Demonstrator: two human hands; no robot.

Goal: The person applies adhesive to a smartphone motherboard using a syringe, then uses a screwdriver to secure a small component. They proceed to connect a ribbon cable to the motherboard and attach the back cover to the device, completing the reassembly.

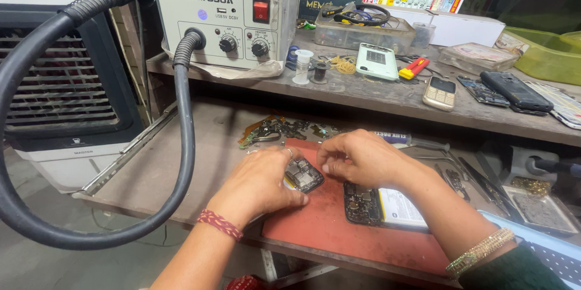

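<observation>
My left hand [260, 182] grips a small phone circuit board [304, 174] over a red work mat [330, 223] on the lower bench. My right hand [358, 157] meets it from the right, with its fingertips on the board's edge. An opened phone body [362, 203] with its battery [400, 208] showing lies on the mat just right of the board, below my right wrist. A red thread band circles my left wrist and a gold bangle sits on my right forearm.
A grey hot-air rework station [227, 18] stands on the upper shelf, and its thick black hose [181, 120] loops down at the left. Loose flex parts [272, 130] lie behind the mat. Phones [439, 92], tools and trays crowd the shelf and the right side. An air cooler [54, 72] stands left.
</observation>
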